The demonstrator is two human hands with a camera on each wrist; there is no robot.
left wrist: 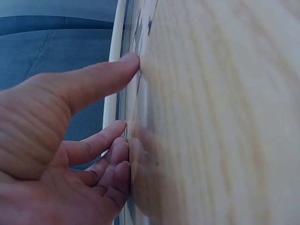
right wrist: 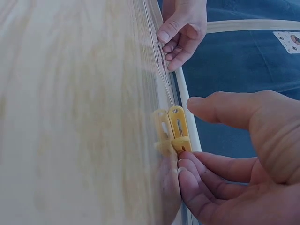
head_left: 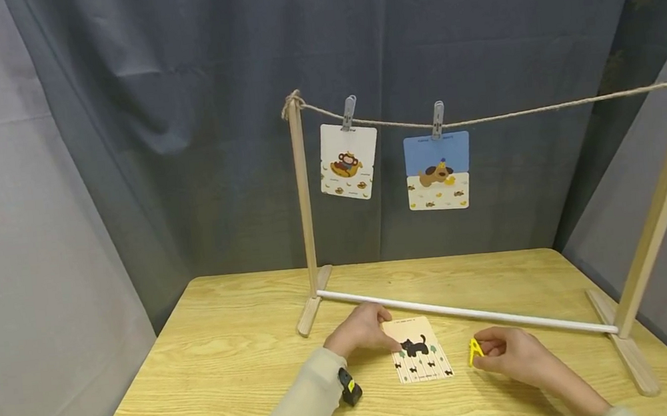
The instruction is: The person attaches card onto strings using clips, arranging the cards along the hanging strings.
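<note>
A picture card (head_left: 420,360) with a black cat lies flat on the table. My left hand (head_left: 362,331) is at its upper left side, thumb on the card's left part and fingertips down by the top corner. The thumb and fingers stand apart in the left wrist view. A yellow clothespin (head_left: 475,352) is on the table to the right of the card. My right hand (head_left: 513,355) reaches it, with fingertips (right wrist: 185,161) at one end of the clothespin (right wrist: 179,126). In the right wrist view the thumb hovers apart from it.
Behind the hands stands a wooden frame with a left post (head_left: 304,204), a right post (head_left: 661,203) and a white bottom rod (head_left: 470,312). Grey clothespins hold a monkey card (head_left: 351,179) and a dog card (head_left: 437,191) on the twine (head_left: 517,113).
</note>
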